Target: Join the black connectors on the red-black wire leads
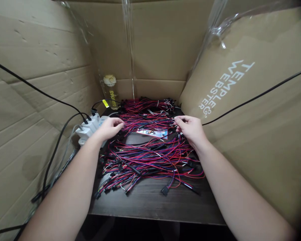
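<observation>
Several bundles of thin red, blue and black wires with small black connectors (150, 157) lie spread over a dark wooden table (153, 204). My left hand (111, 127) rests at the left end of a middle bundle, its fingers curled round the wire ends. My right hand (190, 129) is at the right end of the same bundle, with its fingers pinched on the wires. A small printed card (153, 134) lies between the two hands, under the wires. Another bundle (146, 104) lies further back.
Tall cardboard walls close in the table on the left, back and right; the right one (240, 110) bears printed lettering. A white power strip (89, 129) with black plugs sits at the left edge. A clear bottle (110, 90) stands at the back left. Black cables hang across both sides.
</observation>
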`<state>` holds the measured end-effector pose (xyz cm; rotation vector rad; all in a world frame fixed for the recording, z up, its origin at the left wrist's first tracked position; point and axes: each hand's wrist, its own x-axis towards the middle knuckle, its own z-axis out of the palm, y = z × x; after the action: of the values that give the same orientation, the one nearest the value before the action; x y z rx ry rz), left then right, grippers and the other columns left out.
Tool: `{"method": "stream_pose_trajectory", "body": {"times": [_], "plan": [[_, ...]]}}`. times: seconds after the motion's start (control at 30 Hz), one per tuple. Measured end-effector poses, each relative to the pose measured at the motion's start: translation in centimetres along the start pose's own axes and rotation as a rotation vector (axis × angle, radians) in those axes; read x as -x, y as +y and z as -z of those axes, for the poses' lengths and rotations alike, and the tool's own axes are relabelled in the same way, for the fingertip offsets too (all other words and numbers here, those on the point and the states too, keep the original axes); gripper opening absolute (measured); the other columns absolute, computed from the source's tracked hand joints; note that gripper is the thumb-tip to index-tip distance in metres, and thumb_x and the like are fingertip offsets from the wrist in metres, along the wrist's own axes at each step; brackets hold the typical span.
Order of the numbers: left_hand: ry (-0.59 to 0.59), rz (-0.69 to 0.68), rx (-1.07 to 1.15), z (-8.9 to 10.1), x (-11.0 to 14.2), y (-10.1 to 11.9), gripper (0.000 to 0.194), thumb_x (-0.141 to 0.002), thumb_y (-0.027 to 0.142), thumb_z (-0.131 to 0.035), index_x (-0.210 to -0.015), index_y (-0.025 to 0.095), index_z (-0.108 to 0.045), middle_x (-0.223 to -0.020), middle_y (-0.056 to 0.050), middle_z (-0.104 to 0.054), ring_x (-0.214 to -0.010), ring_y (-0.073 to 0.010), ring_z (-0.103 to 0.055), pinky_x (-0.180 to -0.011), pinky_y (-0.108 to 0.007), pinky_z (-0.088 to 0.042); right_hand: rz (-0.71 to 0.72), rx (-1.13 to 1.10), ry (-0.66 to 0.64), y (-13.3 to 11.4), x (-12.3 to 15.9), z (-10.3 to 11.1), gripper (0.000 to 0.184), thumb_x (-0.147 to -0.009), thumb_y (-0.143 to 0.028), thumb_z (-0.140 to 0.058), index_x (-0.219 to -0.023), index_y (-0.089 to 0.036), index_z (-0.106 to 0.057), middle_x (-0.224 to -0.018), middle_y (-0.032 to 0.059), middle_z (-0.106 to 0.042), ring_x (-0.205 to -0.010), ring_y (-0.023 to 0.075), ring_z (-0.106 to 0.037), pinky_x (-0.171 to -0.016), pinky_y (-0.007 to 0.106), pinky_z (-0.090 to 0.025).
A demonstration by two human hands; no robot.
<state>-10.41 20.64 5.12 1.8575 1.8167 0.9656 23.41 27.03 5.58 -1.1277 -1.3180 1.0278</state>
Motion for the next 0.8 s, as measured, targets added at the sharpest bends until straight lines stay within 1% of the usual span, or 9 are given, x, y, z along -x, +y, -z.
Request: {"method": "stream_pose_trajectory", "body": {"times": [0.13,0.2,0.27,0.3,0.37,0.43,0.5,0.63,0.8], "plan": [[-0.032,-0.074,-0.157,-0.8,-0.2,-0.1,0.034,-0.091,0.038,-0.053,-0.109,0.018,-0.074,-0.114,-0.010,-0.072,-0.107,-0.0231,-0.065,-0.100,-0.037,-0.050,0.047,0.126,-0.039,0.9,-1.1,0.4,0.041,-0.077,-0.039,-0.082,-0.103,-0.008,-0.074,-0.084,0.0095,-0.075,-0.058,0.0097,-0.061,-0.056,0.024,-0.054],[-0.035,-0.101,-0.230,-1.1,-0.2,-0.3,0.034,-0.092,0.033,-0.051,-0.114,0.019,-0.073,-0.130,-0.012,-0.064,-0.129,-0.0257,-0.056,-0.116,-0.041,-0.042,0.073,0.220,-0.055,1.4,-1.7,0.4,0.038,-0.082,-0.034,-0.076,-0.109,-0.007,-0.075,-0.088,0.0120,-0.076,-0.061,0.0116,-0.062,-0.059,0.026,-0.054],[-0.049,-0.116,-0.284,-1.3,0.1,-0.5,0.037,-0.092,0.035,-0.054,-0.122,0.021,-0.070,-0.143,-0.013,-0.054,-0.143,-0.0285,-0.044,-0.124,-0.045,-0.034,0.108,0.339,-0.052,2.0,-2.3,0.4,0.034,-0.083,-0.030,-0.073,-0.107,-0.006,-0.077,-0.086,0.0127,-0.076,-0.064,0.0140,-0.063,-0.064,0.029,-0.054],[-0.066,-0.113,-0.307,-1.4,0.2,-0.6,0.044,-0.090,0.040,-0.058,-0.129,0.021,-0.066,-0.148,-0.014,-0.050,-0.147,-0.0309,-0.040,-0.124,-0.047,-0.033,0.128,0.402,-0.047,2.2,-2.5,0.3,0.032,-0.082,-0.028,-0.073,-0.105,-0.006,-0.079,-0.085,0.0126,-0.076,-0.066,0.0154,-0.063,-0.068,0.031,-0.054],[-0.112,-0.085,-0.381,-1.5,0.5,-0.8,0.074,-0.081,0.055,-0.070,-0.146,0.022,-0.053,-0.158,-0.017,-0.039,-0.150,-0.0373,-0.035,-0.123,-0.051,-0.035,0.161,0.520,-0.039,2.6,-2.7,0.3,0.031,-0.080,-0.027,-0.074,-0.103,-0.008,-0.081,-0.082,0.0117,-0.076,-0.069,0.0176,-0.063,-0.074,0.034,-0.052],[-0.134,-0.052,-0.489,-1.5,0.5,-1.1,0.096,-0.074,0.062,-0.075,-0.154,0.020,-0.042,-0.161,-0.020,-0.033,-0.149,-0.0419,-0.035,-0.120,-0.054,-0.037,0.178,0.615,-0.036,2.7,-2.8,0.3,0.030,-0.080,-0.027,-0.073,-0.102,-0.009,-0.083,-0.082,0.0113,-0.077,-0.071,0.0194,-0.064,-0.077,0.035,-0.051],[-0.115,-0.041,-0.574,-1.3,0.2,-1.5,0.087,-0.080,0.056,-0.071,-0.153,0.017,-0.043,-0.156,-0.022,-0.039,-0.145,-0.0409,-0.040,-0.119,-0.053,-0.038,0.186,0.691,-0.026,2.7,-2.7,0.3,0.027,-0.081,-0.027,-0.072,-0.099,-0.011,-0.084,-0.083,0.0118,-0.077,-0.073,0.0210,-0.066,-0.080,0.036,-0.051],[-0.045,-0.029,-0.596,-0.7,-0.7,-2.3,0.053,-0.088,0.035,-0.063,-0.136,0.014,-0.060,-0.134,-0.019,-0.058,-0.131,-0.0333,-0.054,-0.114,-0.045,-0.043,0.205,0.792,-0.006,2.9,-2.7,0.2,0.024,-0.085,-0.027,-0.070,-0.099,-0.013,-0.084,-0.090,0.0128,-0.079,-0.083,0.0237,-0.070,-0.087,0.036,-0.052],[0.012,0.006,-0.596,-0.5,-0.9,-2.5,0.043,-0.086,0.035,-0.067,-0.123,0.012,-0.068,-0.118,-0.017,-0.065,-0.117,-0.0301,-0.062,-0.108,-0.040,-0.049,0.219,0.873,0.019,3.1,-2.6,0.1,0.025,-0.088,-0.026,-0.067,-0.102,-0.015,-0.084,-0.101,0.0143,-0.079,-0.095,0.0276,-0.072,-0.094,0.038,-0.051]]}}
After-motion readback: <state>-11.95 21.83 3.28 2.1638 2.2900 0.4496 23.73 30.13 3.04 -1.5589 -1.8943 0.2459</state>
